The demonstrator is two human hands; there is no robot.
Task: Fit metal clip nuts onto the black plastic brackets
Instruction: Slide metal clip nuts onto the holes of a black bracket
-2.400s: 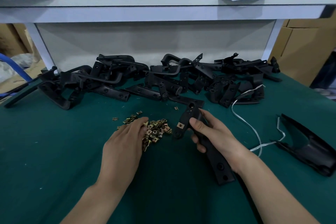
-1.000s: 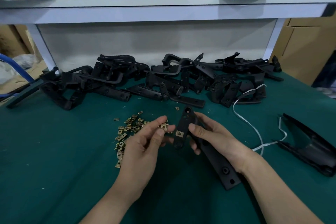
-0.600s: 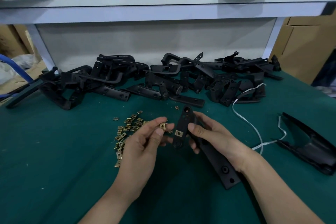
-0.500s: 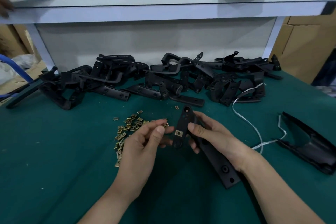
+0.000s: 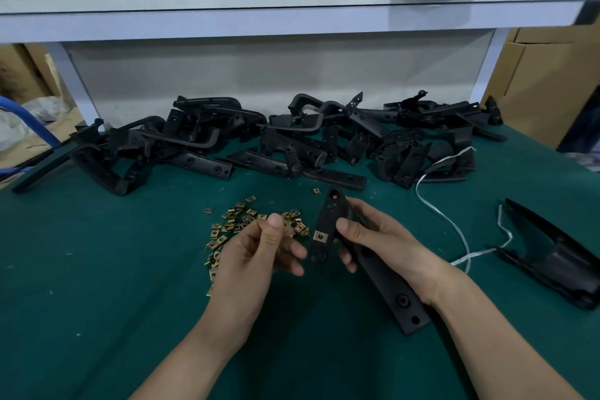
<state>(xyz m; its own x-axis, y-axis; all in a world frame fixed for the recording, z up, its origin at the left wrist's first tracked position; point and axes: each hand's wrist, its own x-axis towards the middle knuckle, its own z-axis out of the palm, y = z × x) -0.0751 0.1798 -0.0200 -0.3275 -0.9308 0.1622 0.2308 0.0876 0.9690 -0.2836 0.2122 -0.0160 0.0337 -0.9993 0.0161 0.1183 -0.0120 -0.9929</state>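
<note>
My right hand (image 5: 386,245) grips a long black plastic bracket (image 5: 328,227) held above the green mat; one brass clip nut (image 5: 319,236) sits on its near edge. Just left of the bracket, my left hand (image 5: 256,256) has thumb and fingertips pinched together, apparently on a small clip nut that the fingers mostly hide. A loose pile of brass clip nuts (image 5: 240,224) lies on the mat behind and left of my left hand. One stray nut (image 5: 316,191) lies near the bracket's far tip.
A long heap of black brackets (image 5: 285,143) runs across the back of the green table (image 5: 97,269). A white strap (image 5: 454,227) and another black part (image 5: 552,263) lie at the right. A white shelf (image 5: 292,16) overhangs the back; cardboard boxes stand at right.
My left hand left the nut pile, rose with a nut pinched in its fingertips and came beside the bracket. The right hand lifted and tilted the bracket slightly.
</note>
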